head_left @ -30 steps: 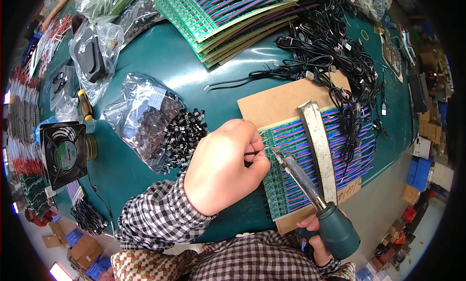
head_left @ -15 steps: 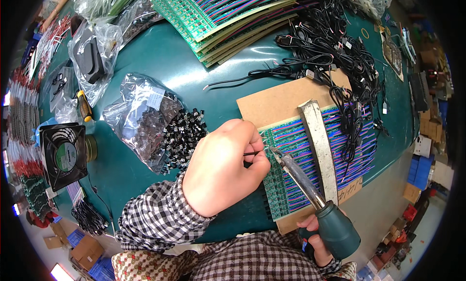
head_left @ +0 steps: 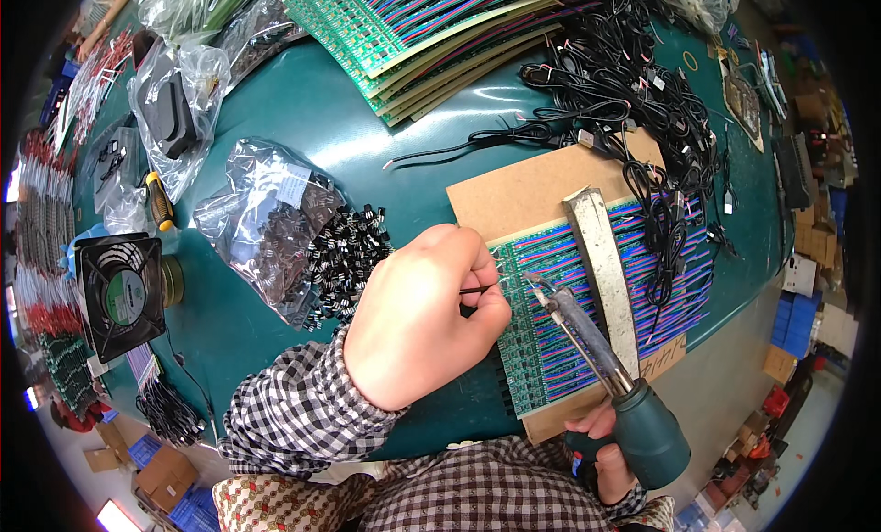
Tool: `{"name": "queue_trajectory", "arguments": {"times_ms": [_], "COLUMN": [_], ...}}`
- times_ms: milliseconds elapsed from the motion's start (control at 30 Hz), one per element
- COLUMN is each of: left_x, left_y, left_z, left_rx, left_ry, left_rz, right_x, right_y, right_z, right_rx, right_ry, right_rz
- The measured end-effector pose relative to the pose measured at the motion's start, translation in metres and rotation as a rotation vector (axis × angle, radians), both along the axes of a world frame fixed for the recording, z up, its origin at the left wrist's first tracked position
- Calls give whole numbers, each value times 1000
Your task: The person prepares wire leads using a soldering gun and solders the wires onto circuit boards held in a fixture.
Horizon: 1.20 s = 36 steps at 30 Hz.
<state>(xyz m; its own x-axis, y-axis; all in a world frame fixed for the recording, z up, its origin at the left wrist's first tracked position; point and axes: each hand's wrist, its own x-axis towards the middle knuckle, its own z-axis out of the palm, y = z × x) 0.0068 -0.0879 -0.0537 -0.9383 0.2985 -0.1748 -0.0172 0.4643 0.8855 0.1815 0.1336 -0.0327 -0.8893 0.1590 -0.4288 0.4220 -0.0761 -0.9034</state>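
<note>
My left hand point(head_left: 422, 316) is closed in a pinch on a thin black wire point(head_left: 473, 291) at the left edge of a green circuit board panel point(head_left: 521, 371). Red and blue wires run in rows across the panel. Low on the right, my right hand point(head_left: 613, 468) is wrapped around the grip of a dark green soldering iron point(head_left: 650, 436), which partly hides the fingers. The iron's tip hangs over the panel, slightly right of my left fingertips. A worn metal bar point(head_left: 607, 284) lies across the panel, which rests on a brown board point(head_left: 514, 201).
Left of my left hand lies a pile of small black parts point(head_left: 353, 257) beside a plastic bag point(head_left: 252, 220). A fan point(head_left: 119, 293) and a screwdriver point(head_left: 160, 201) are farther left. Stacked panels point(head_left: 385, 82) stand at the back; tangled black cables point(head_left: 606, 91) spread over the back right.
The soldering iron in my right hand has shifted slightly right, its tip moving away from my left fingertips. My left hand has stayed in place with the wire.
</note>
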Motion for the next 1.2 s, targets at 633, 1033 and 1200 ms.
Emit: {"name": "queue_trajectory", "arguments": {"times_ms": [633, 1033, 1200], "left_x": [25, 26, 26], "left_y": [9, 13, 14], "left_z": [-12, -15, -15], "left_rx": [93, 29, 18], "left_ry": [54, 153, 148], "left_rz": [210, 228, 227], "right_x": [2, 8, 7], "right_y": [8, 7, 9], "right_z": [-1, -3, -3], "right_rx": [18, -44, -64], "right_ry": [96, 51, 16], "right_rz": [29, 30, 44]}}
